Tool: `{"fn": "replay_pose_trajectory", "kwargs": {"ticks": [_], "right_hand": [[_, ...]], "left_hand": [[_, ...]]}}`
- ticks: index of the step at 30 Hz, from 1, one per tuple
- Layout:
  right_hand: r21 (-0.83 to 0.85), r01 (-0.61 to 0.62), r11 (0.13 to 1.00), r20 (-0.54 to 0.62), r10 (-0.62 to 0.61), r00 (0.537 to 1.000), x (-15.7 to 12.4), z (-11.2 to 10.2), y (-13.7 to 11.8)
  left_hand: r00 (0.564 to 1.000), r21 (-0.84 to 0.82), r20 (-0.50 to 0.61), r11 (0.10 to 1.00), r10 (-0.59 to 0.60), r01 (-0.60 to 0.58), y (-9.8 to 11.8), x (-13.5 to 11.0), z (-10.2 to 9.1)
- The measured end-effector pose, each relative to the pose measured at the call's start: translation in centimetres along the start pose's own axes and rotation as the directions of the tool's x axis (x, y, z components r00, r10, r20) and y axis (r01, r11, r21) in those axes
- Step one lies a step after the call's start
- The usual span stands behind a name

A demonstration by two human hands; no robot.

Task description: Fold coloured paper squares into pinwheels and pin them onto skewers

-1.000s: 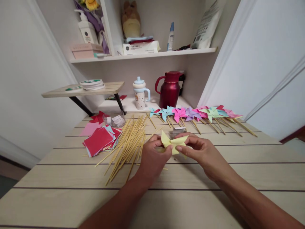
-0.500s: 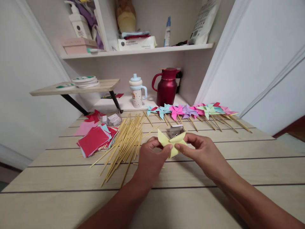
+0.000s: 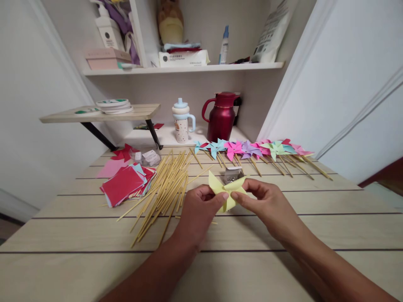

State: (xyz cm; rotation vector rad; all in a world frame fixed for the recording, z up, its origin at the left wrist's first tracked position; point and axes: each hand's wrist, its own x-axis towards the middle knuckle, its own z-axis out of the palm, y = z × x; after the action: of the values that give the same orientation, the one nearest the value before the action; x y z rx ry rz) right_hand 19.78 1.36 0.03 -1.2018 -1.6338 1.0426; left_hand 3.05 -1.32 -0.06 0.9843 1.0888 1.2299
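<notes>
A pale yellow paper pinwheel [image 3: 233, 186] is held above the table between both hands, its blades folded in toward the middle. My left hand [image 3: 201, 209] pinches it from the left, thumb near the centre. On the other side, my right hand [image 3: 267, 201] grips it with thumb and forefinger, the thumb also close to the centre. The fingers behind the paper are partly hidden. Just beyond the pinwheel stands a small open box [image 3: 233, 173] with shiny little metal pieces in it. Left of my hands lies a loose heap of thin wooden sticks [image 3: 166, 188].
Finished pinwheels on sticks [image 3: 250, 149] lie in a row at the back right. A stack of coloured paper squares [image 3: 122, 184] rests at left. Behind stand a cup [image 3: 181, 126] and a red jug [image 3: 221, 119]. Tape rolls [image 3: 113, 107] sit on a small raised shelf [image 3: 141, 112].
The view has tilted slightly, so the scene sits a little lower. Both hands keep their pinch on the yellow pinwheel, with barely any shift of the fingers.
</notes>
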Motion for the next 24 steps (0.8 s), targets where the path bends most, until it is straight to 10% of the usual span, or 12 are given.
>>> {"fn": "replay_pose_trajectory", "kwargs": {"ticks": [24], "right_hand": [[-0.035,-0.004,0.999,0.031,0.005,1.0,0.08,0.01,0.3]], "left_hand": [[1.0,-0.007,-0.011,1.0,-0.027,0.027,0.3,-0.16,0.09]]}}
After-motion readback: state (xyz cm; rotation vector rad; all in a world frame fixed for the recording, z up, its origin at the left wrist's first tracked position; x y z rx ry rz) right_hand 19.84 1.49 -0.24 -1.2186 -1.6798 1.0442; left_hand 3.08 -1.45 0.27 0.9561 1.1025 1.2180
